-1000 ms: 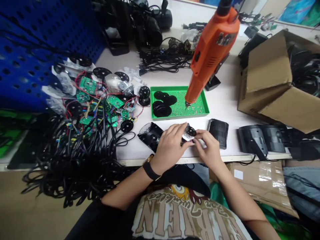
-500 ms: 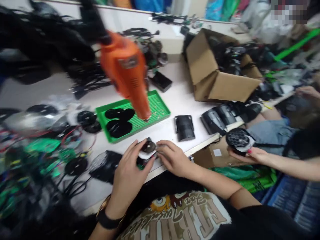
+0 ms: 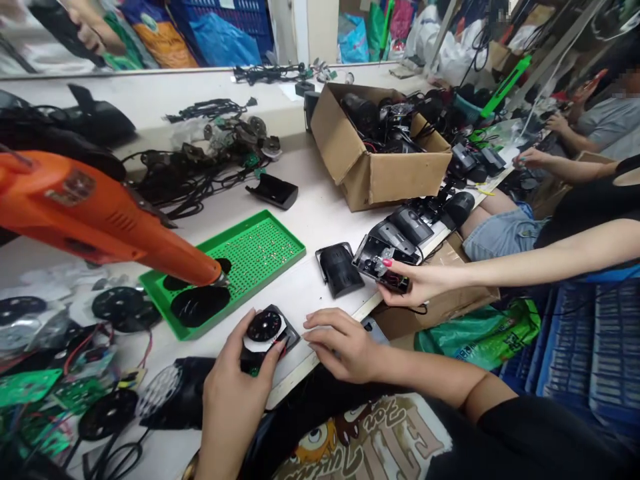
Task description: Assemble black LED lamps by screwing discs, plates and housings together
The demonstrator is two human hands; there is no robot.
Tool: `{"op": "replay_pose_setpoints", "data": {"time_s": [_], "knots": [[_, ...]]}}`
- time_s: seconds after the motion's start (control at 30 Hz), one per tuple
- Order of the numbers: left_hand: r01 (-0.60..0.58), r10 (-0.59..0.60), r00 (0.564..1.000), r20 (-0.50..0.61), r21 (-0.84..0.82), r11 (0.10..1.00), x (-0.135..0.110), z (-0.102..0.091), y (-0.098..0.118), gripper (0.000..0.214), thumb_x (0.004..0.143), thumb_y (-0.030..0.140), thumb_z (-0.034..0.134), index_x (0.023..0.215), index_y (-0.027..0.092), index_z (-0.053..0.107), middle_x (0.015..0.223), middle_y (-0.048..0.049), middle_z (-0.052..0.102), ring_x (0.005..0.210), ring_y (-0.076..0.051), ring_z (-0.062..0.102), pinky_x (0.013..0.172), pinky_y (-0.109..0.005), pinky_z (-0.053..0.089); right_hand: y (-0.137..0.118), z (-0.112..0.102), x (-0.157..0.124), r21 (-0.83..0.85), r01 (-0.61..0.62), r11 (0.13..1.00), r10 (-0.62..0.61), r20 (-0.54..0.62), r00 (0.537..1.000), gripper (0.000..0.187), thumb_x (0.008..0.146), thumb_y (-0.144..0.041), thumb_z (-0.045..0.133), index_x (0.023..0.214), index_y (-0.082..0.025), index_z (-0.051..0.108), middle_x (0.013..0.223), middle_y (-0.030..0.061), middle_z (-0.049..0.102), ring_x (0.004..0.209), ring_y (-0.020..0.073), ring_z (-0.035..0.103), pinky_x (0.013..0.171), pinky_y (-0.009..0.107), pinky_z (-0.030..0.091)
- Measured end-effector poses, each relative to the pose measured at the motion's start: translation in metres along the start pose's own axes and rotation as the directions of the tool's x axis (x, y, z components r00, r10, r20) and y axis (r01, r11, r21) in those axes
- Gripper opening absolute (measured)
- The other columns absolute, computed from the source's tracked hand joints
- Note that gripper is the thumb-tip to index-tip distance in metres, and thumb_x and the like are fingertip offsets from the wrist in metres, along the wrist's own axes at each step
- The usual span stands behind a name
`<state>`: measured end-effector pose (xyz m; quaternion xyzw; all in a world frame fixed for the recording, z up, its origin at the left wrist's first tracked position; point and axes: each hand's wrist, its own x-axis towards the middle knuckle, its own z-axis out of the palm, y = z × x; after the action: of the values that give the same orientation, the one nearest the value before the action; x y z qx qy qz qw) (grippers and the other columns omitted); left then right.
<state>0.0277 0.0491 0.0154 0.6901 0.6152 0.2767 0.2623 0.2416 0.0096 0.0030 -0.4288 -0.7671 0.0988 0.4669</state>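
Note:
My left hand [image 3: 239, 380] is closed around a small device [image 3: 265, 325] with a black slotted disc on a white base, gripping it at the table's front edge. Thin red wires show beside my thumb. My right hand [image 3: 345, 343] is just to the right of the device, apart from it, with bent, parted fingers and nothing visible in them. An orange electric screwdriver [image 3: 150, 240] reaches in from the left, its tip over a green tray [image 3: 299, 249]. In that tray lie black discs [image 3: 200, 305] and many tiny screws [image 3: 267, 250].
A co-worker's hand [image 3: 420, 283] holds an opened black housing [image 3: 383, 260] beside another black housing [image 3: 340, 270]. A cardboard box [image 3: 407, 177] full of black parts stands behind. Circuit boards [image 3: 30, 390] and wires crowd the left; a black shell [image 3: 273, 191] lies behind the tray.
My right hand has drawn away from the device, which stays in my left. The screwdriver appears farther left as the view shifts. The co-worker's hand has brought a black unit to the table edge.

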Motion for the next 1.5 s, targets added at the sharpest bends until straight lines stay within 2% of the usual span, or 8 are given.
{"op": "replay_pose_setpoints", "data": {"time_s": [0.13,0.23,0.37,0.47,0.87,1.1,1.27,1.5], "knots": [[-0.007,0.007,1.0,-0.022,-0.012,1.0,-0.002,0.001,0.003,0.065,0.088,0.055,0.07,0.146,0.028,0.059,0.144,-0.012,0.069,0.128,-0.037,0.069,0.108,-0.05,0.055,-0.001,-0.005,-0.004,-0.014,0.05,0.999,-0.05,-0.037,0.998,0.039,0.09,-0.008,0.061,0.127,-0.021,0.061,0.117,0.0126,0.075,0.118,0.0228,0.07,0.099,0.041,0.065],[0.016,-0.016,1.0,-0.012,-0.017,1.0,-0.002,0.001,0.005,0.066,0.087,0.057,0.071,0.146,0.027,0.059,0.144,-0.0124,0.069,0.128,-0.037,0.069,0.109,-0.05,0.055,0.001,-0.014,-0.009,-0.12,0.065,0.991,-0.078,-0.115,0.99,0.045,0.087,-0.008,0.062,0.129,-0.025,0.064,0.112,0.0096,0.077,0.115,0.0261,0.07,0.095,0.047,0.064],[0.027,-0.027,1.0,-0.005,-0.027,0.999,-0.002,0.0,0.007,0.069,0.087,0.057,0.071,0.147,0.025,0.059,0.145,-0.0141,0.068,0.13,-0.038,0.068,0.112,-0.052,0.053,0.009,-0.028,-0.022,-0.308,-0.029,0.951,-0.042,-0.224,0.974,0.047,0.082,-0.009,0.069,0.126,-0.026,0.067,0.108,0.0075,0.078,0.114,0.0283,0.066,0.1,0.051,0.059],[0.025,-0.025,1.0,-0.009,-0.025,0.999,-0.002,0.0,0.008,0.07,0.087,0.058,0.07,0.147,0.024,0.059,0.145,-0.0147,0.068,0.13,-0.039,0.067,0.112,-0.053,0.053,0.015,-0.034,-0.033,-0.385,-0.084,0.919,-0.011,-0.24,0.971,0.045,0.082,-0.009,0.069,0.124,-0.028,0.068,0.106,0.0063,0.077,0.111,0.0272,0.067,0.099,0.049,0.058],[0.042,-0.042,0.999,-0.026,-0.003,0.999,-0.004,0.001,0.008,0.068,0.087,0.058,0.07,0.146,0.026,0.06,0.145,-0.0112,0.068,0.129,-0.035,0.068,0.112,-0.048,0.054,0.031,-0.034,-0.04,-0.438,-0.131,0.889,-0.001,-0.287,0.958,0.037,0.087,-0.012,0.068,0.12,-0.027,0.065,0.108,0.0056,0.074,0.113,0.0246,0.064,0.1,0.044,0.055],[0.079,-0.079,0.997,-0.025,0.022,0.997,-0.004,-0.001,0.009,0.069,0.085,0.06,0.07,0.145,0.026,0.061,0.144,-0.0112,0.068,0.131,-0.037,0.068,0.111,-0.051,0.056,0.066,-0.049,-0.037,-0.528,-0.313,0.789,0.102,-0.39,0.915,0.04,0.093,-0.019,0.07,0.132,-0.021,0.061,0.116,0.011,0.068,0.111,0.0275,0.061,0.099,0.048,0.048],[0.095,-0.095,0.995,-0.019,0.033,0.995,-0.005,-0.001,0.008,0.07,0.086,0.061,0.071,0.145,0.027,0.061,0.146,-0.0117,0.067,0.131,-0.038,0.067,0.113,-0.054,0.054,0.072,-0.046,-0.038,-0.559,-0.319,0.765,0.128,-0.353,0.927,0.024,0.093,-0.018,0.072,0.115,-0.026,0.069,0.104,0.0047,0.07,0.099,0.0226,0.059,0.092,0.041,0.046],[0.045,-0.044,0.999,-0.032,0.033,0.998,-0.009,-0.002,0.011,0.066,0.09,0.057,0.071,0.148,0.028,0.059,0.148,-0.0097,0.066,0.133,-0.034,0.066,0.116,-0.05,0.053,0.071,-0.043,-0.042,-0.561,-0.251,0.789,0.087,-0.302,0.949,0.026,0.089,-0.015,0.077,0.112,-0.026,0.071,0.099,0.0033,0.071,0.095,0.0215,0.056,0.091,0.04,0.045]]}}
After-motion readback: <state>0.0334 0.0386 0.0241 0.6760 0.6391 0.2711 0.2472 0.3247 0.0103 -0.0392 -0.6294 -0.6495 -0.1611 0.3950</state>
